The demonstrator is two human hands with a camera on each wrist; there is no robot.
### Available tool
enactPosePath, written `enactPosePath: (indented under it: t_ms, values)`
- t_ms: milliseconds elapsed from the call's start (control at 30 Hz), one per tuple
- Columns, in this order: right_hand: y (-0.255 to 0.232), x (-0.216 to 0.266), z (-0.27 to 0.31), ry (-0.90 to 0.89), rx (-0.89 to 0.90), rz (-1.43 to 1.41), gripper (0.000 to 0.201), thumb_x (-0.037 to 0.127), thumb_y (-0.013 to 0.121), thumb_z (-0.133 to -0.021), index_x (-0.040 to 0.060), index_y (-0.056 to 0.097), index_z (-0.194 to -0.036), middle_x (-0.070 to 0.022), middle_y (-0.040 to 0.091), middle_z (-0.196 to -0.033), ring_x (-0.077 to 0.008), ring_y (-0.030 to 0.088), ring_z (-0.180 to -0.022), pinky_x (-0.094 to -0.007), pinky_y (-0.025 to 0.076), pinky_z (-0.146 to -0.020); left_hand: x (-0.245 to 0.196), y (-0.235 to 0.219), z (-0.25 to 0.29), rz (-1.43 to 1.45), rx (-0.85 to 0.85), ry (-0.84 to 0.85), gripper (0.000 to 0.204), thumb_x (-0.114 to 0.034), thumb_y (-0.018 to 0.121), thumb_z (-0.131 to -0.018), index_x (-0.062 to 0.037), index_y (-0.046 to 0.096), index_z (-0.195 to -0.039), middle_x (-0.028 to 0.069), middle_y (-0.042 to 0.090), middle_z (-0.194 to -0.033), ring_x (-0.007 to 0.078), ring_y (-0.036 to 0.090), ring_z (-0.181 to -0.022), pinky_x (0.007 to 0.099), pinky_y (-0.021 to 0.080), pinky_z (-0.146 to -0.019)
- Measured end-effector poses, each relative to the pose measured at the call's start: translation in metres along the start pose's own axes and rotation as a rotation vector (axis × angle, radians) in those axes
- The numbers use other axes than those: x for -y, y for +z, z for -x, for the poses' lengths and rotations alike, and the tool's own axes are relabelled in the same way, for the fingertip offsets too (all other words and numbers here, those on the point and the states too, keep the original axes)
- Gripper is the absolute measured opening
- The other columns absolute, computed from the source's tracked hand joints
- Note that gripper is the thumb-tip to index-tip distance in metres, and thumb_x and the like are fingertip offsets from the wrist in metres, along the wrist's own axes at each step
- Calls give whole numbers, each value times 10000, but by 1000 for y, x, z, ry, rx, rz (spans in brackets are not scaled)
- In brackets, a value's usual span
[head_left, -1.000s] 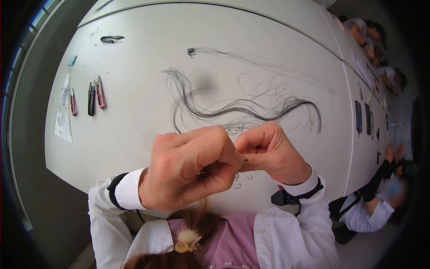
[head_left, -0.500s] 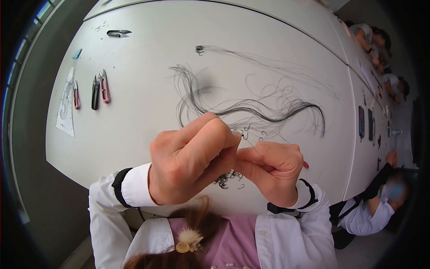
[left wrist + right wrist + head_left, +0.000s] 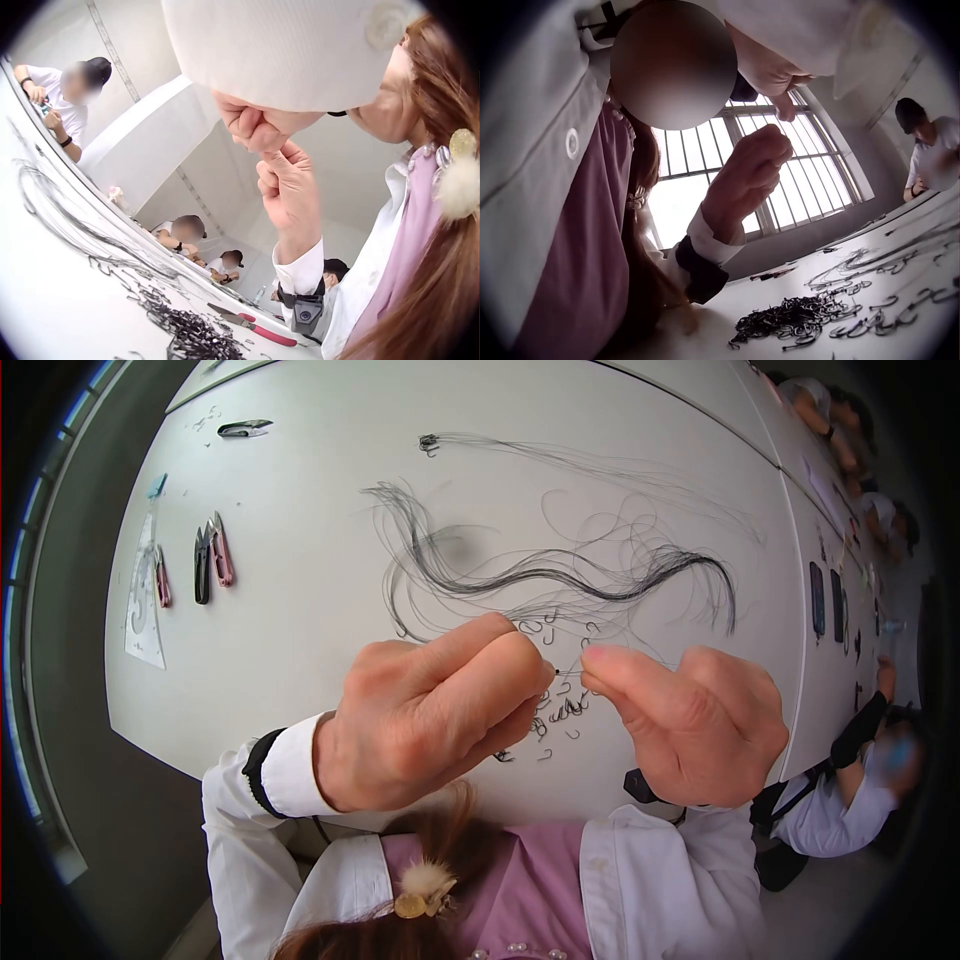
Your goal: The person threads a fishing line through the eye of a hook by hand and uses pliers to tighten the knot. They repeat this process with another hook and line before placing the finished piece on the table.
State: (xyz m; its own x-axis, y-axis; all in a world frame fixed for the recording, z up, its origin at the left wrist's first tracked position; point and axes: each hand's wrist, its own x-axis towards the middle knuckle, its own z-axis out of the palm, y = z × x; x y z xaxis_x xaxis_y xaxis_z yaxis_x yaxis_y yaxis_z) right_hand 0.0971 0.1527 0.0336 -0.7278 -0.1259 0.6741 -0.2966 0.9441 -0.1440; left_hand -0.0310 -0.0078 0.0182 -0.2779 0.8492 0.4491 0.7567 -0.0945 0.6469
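Observation:
My left hand (image 3: 535,670) is held above the white table (image 3: 300,660), its fingers curled, pinching a tiny dark hook (image 3: 556,672) at thumb and forefinger. My right hand (image 3: 598,665) is just to its right, a small gap away, pinching a thin strand that runs to the hook. Under the hands lies a pile of small dark hooks (image 3: 560,710), which appears again in the right wrist view (image 3: 795,315) and the left wrist view (image 3: 191,334). In the left wrist view both hands are raised, left hand (image 3: 247,127) above right hand (image 3: 289,195).
Long dark strands (image 3: 560,575) curl across the table's middle. Thread snips (image 3: 205,565) and a clear ruler (image 3: 140,610) lie at the left, and another snip (image 3: 245,428) at the far left. Red-handled snips (image 3: 255,330) lie beside the hook pile. Phones (image 3: 818,600) and other people are at the right.
The two hands were pressed together; the right hand has since drawn away to the right and slightly up, opening a small gap. The hook pile below now shows.

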Motion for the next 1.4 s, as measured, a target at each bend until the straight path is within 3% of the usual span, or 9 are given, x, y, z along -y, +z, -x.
enactPosePath:
  t_ms: [33,267,333,533,767,867,1033,1133,1400]
  values:
    - [-2,1,-1,79,54,-16,254,81,774,-611,58,687,-848,15,540,-572,-115,328,-399,-234,257,-356,0,0,0,13,9,12,169,81,653,-648,-11,566,-761,72,585,-698,159,586,-550,233,455,-472]
    - [1,-1,-4,157,80,-87,224,59,761,-646,58,689,-858,1,536,-543,-100,356,-393,-229,277,-366,-2,-1,-1,35,41,-1,163,80,658,-644,-12,574,-748,71,589,-685,155,587,-542,233,452,-463]
    - [8,1,-5,293,-18,-218,188,15,750,-653,42,691,-830,-3,524,-523,-68,379,-402,-221,274,-371,-4,-1,-1,110,51,-27,166,96,658,-646,-11,577,-744,71,589,-678,143,586,-545,230,447,-465]
    - [9,0,-12,426,-16,-353,148,-39,727,-656,24,690,-785,-3,521,-520,-41,386,-420,-205,266,-391,-5,-2,-1,189,42,-65,173,127,651,-660,-3,577,-746,72,589,-674,129,582,-553,225,438,-473]
    - [9,-4,-12,450,-6,-453,149,-50,718,-653,9,687,-786,0,512,-516,-37,379,-431,-207,256,-402,-4,-2,1,216,40,-46,178,128,655,-657,-9,579,-743,69,591,-673,127,580,-549,223,439,-472]
    - [7,-5,-12,496,74,-550,78,-6,715,-717,19,677,-780,-55,618,-619,-58,481,-452,-190,341,-400,-6,-4,0,179,56,-15,189,131,658,-649,-14,582,-743,64,595,-673,122,574,-539,224,437,-464]
    - [12,-3,-12,834,204,-933,24,-8,684,-762,3,682,-783,-5,608,-616,15,398,-479,-162,278,-414,-9,-4,-2,170,-38,16,200,123,672,-635,-20,594,-751,56,594,-660,103,549,-507,211,411,-440]
    - [16,-9,-6,867,314,-1081,27,4,683,-772,-2,685,-798,10,605,-627,22,408,-504,-159,285,-429,-8,-2,-1,178,-83,2,203,123,673,-632,-18,600,-758,56,594,-658,90,535,-498,201,395,-432]
    - [25,-6,-3,955,336,-1418,41,9,681,-777,-6,689,-815,13,616,-637,19,446,-537,-160,308,-448,-4,-1,-2,204,-116,12,191,131,651,-630,-8,597,-749,60,591,-650,88,527,-495,199,384,-428]
